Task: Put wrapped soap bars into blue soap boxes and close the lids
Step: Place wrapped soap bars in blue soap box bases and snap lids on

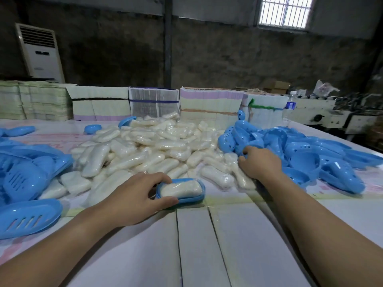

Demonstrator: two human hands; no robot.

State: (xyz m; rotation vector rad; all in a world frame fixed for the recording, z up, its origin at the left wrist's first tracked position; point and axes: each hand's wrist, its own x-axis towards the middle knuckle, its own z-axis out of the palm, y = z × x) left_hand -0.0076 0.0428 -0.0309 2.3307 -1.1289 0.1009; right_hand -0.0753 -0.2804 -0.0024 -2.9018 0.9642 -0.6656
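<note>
At the centre of the frame, just below the middle, a blue box base (180, 190) sits on the bench (207, 245) with one wrapped soap bar (182, 189) lying in it and no lid on it yet. The left hand (134, 195) steadies this base, thumb and fingers curled round its left end in a holding grip. The right hand (260, 162) reaches to the right of centre into the heap of blue lids (310, 154), its fingers curled onto one piece at the heap's near edge; whether that grip has truly closed on it I cannot tell. Judged from this, one box is filled and needs only its lid pressed on. Much is left: a big mound of wrapped soap bars (149, 146) fills the middle, and more blue box parts (24, 179) lie piled at the left edge. One closed blue box (92, 128) rests at upper left of the mound.
</note>
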